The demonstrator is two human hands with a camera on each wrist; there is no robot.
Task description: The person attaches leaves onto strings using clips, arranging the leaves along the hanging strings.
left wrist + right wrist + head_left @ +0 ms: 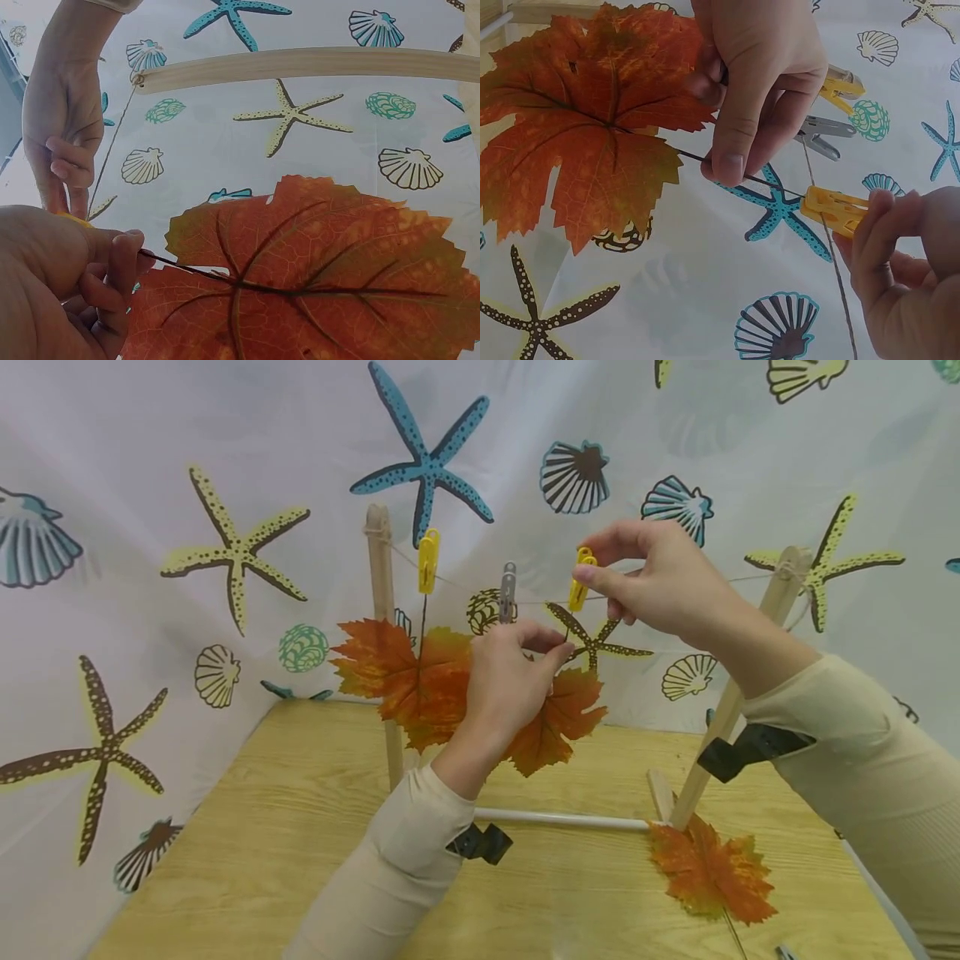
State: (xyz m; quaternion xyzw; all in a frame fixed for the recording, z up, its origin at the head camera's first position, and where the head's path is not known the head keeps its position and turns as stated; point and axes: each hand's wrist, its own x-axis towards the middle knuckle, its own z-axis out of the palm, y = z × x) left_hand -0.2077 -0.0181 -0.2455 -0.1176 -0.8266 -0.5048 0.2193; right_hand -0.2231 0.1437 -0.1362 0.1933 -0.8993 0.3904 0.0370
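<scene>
In the head view my left hand (510, 681) pinches the thin dark stem (774, 185) of an orange artificial maple leaf (592, 127). My right hand (663, 572) holds a yellow clothespin (834, 211) by its handle end between thumb and fingers. That clothespin sits across the string (844, 296), and the stem's tip reaches its jaws. Farther left on the string are another yellow clothespin (428, 560), with a leaf (397, 672) hanging by its stem, and a grey clothespin (507, 587). My left hand hides what is below the grey one.
Two wooden posts, left (381, 577) and right (720, 718), carry the string. A white rod (570, 819) runs low between them. Another maple leaf (708, 868) lies on the wooden table (300, 827), near a partly visible grey clip (785, 952). Behind hangs a seashell-patterned curtain (315, 435).
</scene>
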